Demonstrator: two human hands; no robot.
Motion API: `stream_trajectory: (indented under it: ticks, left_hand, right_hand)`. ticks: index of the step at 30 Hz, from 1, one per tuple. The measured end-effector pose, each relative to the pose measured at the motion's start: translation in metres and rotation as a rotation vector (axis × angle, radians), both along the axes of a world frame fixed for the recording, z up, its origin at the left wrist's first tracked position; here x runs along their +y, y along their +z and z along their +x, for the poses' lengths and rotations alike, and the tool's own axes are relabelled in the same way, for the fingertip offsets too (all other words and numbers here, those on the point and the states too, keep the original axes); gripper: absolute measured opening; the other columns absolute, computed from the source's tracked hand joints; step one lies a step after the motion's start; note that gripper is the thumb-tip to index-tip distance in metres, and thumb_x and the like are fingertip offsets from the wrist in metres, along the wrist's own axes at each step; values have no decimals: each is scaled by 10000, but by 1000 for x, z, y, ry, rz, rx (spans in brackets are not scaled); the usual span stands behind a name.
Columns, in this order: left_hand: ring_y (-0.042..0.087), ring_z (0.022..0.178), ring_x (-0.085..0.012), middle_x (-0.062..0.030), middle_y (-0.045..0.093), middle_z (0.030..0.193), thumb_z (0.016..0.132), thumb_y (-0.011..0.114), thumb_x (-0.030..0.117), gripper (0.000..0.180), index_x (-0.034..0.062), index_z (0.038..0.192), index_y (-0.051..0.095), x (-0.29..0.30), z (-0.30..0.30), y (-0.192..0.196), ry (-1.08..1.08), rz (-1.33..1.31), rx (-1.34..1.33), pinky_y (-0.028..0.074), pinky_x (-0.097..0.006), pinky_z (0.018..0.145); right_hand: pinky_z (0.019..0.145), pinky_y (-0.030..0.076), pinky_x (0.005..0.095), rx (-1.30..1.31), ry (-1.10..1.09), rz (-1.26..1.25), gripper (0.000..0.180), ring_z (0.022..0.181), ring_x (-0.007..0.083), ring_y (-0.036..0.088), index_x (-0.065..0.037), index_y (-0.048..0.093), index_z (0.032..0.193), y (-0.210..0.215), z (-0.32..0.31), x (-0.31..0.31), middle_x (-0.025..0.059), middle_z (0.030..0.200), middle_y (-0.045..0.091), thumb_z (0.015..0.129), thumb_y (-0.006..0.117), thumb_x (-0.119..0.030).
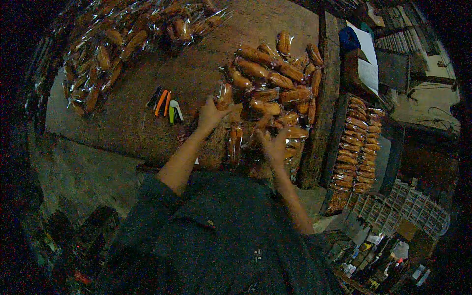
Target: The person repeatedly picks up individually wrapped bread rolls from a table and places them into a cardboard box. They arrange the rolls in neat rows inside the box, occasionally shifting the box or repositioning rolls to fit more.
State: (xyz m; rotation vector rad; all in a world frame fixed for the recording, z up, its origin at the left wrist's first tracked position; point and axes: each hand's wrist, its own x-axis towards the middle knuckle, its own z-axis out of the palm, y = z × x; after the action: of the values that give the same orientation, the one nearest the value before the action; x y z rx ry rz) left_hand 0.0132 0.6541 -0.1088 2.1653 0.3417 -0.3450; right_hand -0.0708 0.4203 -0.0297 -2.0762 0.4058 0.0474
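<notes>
My left hand (210,118) is closed around a bread roll in clear wrapping (224,95), held at the left side of a heap of wrapped bread rolls (279,80). My right hand (273,146) is over the near part of the heap, slightly blurred, its thumb and fingers apart. I see nothing held in it. Between my hands, a wrapped roll (236,137) lies lengthwise on the wooden table (162,64).
A stapler with a green and white body (175,112), an orange-handled tool (162,103) and a dark one lie left on the table. More wrapped bread (103,56) is piled far left. Beyond the raised wooden edge (322,103), a tray holds stacked wrapped rolls (361,147).
</notes>
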Motion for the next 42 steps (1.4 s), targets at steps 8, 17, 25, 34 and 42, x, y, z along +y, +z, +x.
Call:
stream_trajectory:
  ticks: [8,17,25,34,42]
  left_hand:
    - [610,1216,-373,-249,593,1332,842,810,437,890,-10,1463,355,-4,-94,24,22,-174,54,487,-462,1005]
    - [545,1287,-306,-236,547,1411,981,597,367,709,-42,1505,350,-22,-183,47,582,-314,231,428,-399,1067]
    - [652,1116,-287,-201,678,1222,957,644,321,576,-59,1375,529,-44,-211,49,434,-480,173,484,-388,989]
    - [655,1099,-351,-222,660,1215,859,759,411,631,-16,1292,590,-56,-169,40,199,-212,120,501,-421,966]
    - [529,1253,-425,-243,475,1375,723,854,495,802,82,1357,589,-55,-113,-27,-219,92,108,469,-490,1041]
  right_hand:
    - [830,509,449,-199,414,-470,415,986,351,612,-8,579,1227,15,9,-32,197,1109,619,896,744,-197]
    - [764,537,521,2,1110,-525,294,918,433,666,-36,637,1089,-44,11,8,234,976,676,940,657,-288]
    - [1030,460,515,-624,999,-890,531,1306,431,465,-108,532,1364,-36,27,-15,172,1452,480,853,676,-115]
    - [1007,449,512,-289,639,-618,640,1188,450,528,-22,536,1289,26,9,-73,230,1271,583,800,824,-321]
    - [1035,423,537,-20,560,-732,644,1251,417,503,-19,514,1338,-31,-86,-102,204,1348,543,824,814,-263]
